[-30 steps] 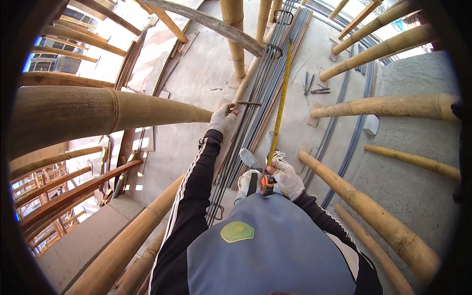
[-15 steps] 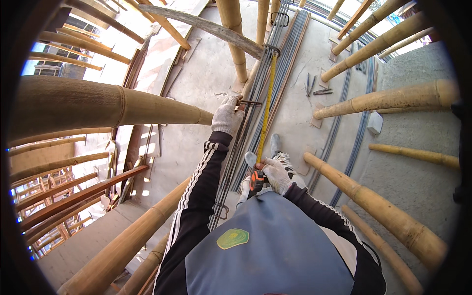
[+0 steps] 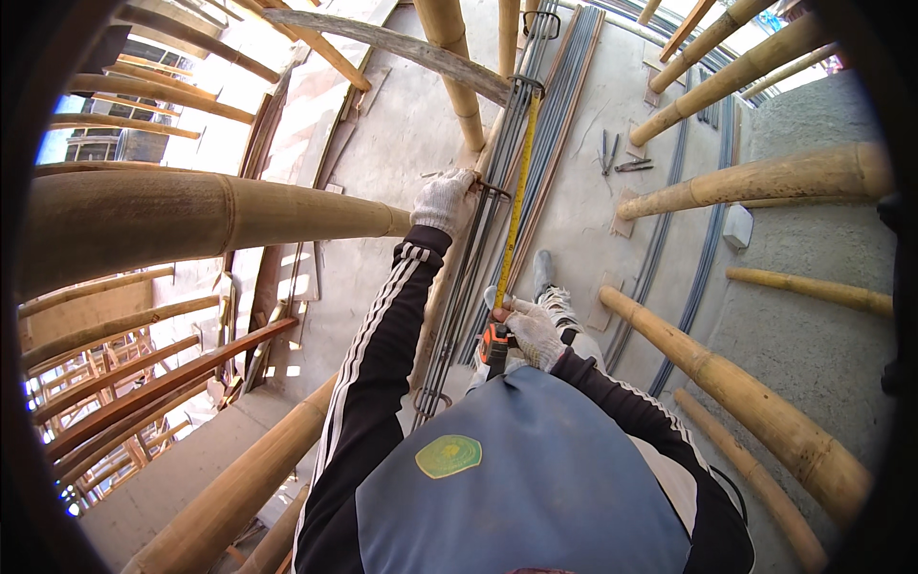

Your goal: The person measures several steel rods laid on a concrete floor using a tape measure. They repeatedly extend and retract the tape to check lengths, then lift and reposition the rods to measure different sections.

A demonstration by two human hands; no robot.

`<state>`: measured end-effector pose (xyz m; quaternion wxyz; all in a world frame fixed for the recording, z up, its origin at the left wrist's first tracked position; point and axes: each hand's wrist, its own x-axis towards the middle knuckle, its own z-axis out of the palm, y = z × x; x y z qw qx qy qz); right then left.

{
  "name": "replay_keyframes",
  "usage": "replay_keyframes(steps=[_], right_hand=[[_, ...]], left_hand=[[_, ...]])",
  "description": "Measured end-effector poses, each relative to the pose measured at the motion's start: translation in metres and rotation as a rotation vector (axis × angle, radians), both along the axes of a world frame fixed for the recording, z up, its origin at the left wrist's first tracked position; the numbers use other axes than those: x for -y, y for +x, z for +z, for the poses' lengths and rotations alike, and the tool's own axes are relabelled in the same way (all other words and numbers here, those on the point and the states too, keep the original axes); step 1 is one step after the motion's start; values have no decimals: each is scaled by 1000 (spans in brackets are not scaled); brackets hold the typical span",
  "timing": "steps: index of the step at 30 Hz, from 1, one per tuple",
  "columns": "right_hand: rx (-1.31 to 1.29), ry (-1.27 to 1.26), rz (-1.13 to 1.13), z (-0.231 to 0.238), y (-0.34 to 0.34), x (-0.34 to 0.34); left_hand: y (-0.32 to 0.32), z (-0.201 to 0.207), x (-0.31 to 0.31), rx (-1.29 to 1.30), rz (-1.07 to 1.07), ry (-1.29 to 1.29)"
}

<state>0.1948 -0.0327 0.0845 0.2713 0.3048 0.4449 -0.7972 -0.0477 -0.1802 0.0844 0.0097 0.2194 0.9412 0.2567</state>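
My left hand [image 3: 443, 201], in a white knit glove, is closed at the left end of a bent steel stirrup [image 3: 493, 191] that lies across long thin steel rods [image 3: 469, 258]. Close to my body, my right hand [image 3: 535, 333], also gloved, grips a tape measure [image 3: 494, 344] with an orange and black case. Its yellow blade [image 3: 517, 206] runs out away from me along the rods, its far end by another stirrup [image 3: 528, 84]. A further stirrup [image 3: 433, 402] sits around the rods near my left forearm.
Bamboo poles [image 3: 736, 402] stand on both sides, and a thick one [image 3: 287, 206] reaches close to my left wrist. A wooden beam [image 3: 392, 46] crosses ahead. To the right, pliers [image 3: 634, 165] lie on the concrete floor [image 3: 574, 206], along with bundles of rods [image 3: 703, 258].
The view has shifted slightly. My left hand stays at the stirrup and my right hand still holds the tape measure, its blade stretched along the rods.
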Motion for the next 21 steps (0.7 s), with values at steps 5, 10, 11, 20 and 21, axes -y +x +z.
replay_keyframes(steps=[5,10,11,20,21], right_hand=[[-43,-45,-9,5,-4,8],[-16,-30,23,2,-8,10],[19,-48,12,3,-9,11],[28,14,38,8,-13,13],[6,0,31,7,-13,13]], left_hand=[[-8,5,-5,54,-12,-1],[-13,6,-4,70,-55,-28],[-14,6,-3,69,-54,-25],[-16,4,-6,77,-17,-52],[-16,4,-6,85,-15,-54]])
